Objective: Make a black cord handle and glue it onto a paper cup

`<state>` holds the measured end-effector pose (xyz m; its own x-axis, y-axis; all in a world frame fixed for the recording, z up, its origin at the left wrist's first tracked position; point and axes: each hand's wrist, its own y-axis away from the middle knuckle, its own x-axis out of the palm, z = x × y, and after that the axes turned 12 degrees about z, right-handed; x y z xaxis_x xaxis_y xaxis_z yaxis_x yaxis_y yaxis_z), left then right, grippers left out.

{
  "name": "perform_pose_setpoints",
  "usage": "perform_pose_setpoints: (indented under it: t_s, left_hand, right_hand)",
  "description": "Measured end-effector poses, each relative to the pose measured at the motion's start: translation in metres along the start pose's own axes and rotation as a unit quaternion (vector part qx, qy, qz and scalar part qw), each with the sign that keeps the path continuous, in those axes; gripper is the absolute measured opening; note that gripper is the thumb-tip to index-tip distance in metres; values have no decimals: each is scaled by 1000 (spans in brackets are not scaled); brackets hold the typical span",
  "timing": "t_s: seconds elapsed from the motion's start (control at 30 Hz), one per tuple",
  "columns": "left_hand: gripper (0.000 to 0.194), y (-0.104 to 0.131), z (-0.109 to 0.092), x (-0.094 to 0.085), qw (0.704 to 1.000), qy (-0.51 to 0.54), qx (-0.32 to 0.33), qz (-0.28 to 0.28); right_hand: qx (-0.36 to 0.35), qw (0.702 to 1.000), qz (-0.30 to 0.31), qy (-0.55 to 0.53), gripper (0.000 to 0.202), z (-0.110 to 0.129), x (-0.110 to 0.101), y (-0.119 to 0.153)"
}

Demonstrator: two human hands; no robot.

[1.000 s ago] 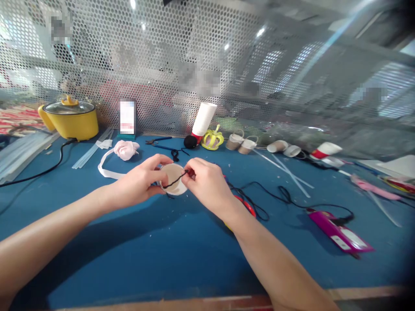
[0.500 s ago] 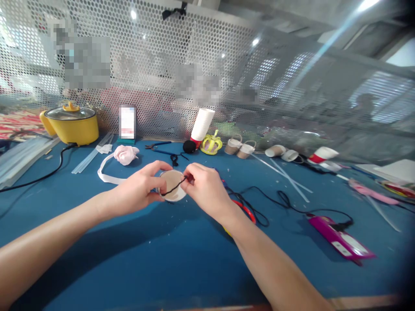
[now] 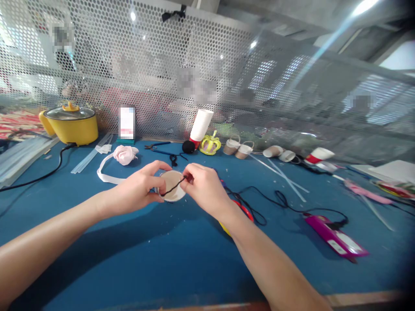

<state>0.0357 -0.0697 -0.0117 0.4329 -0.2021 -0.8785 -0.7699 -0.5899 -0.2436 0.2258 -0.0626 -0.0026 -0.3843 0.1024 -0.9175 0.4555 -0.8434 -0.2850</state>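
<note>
A pale paper cup (image 3: 172,197) is tipped so its open mouth faces me, just above the blue table. My left hand (image 3: 142,186) grips the cup's left side, thumb and fingers closed on the rim. A thin black cord (image 3: 173,187) runs across the mouth from the left fingers to my right hand (image 3: 201,185). The right thumb and fingertips pinch the cord's upper end at the cup's right edge. Behind the left wrist, a pale pink fabric rose (image 3: 126,154) lies with a white ribbon (image 3: 103,172).
Pliers (image 3: 157,146), a black yarn ball (image 3: 188,147), stacked cups (image 3: 202,124), a yellow crown-shaped piece (image 3: 210,144) and two small baskets (image 3: 244,151) line the back. Red-handled scissors (image 3: 245,209) lie partly under my right forearm. A purple power strip (image 3: 333,236) sits right, a yellow pot (image 3: 73,129) left.
The hands, cup and cord keep nearly the same position. The view has shifted slightly, so things on the right appear a little further left.
</note>
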Motion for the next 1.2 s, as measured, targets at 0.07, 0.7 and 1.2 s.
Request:
perform_pose_setpoints:
  t_s: [0.07,0.7,1.2]
  left_hand:
    - [9,0,0,0,1000,6,-2,1]
    - [6,-1,14,6,999,35,3,-9]
    - [5,0,9,5,998,56,-37,10]
  right_hand:
    - [0,1000,1,-1,12,0,0,0]
    - [6,999,20,30,6,1,4,-1]
    - [-6,999,18,-39,9,-2,11,-4]
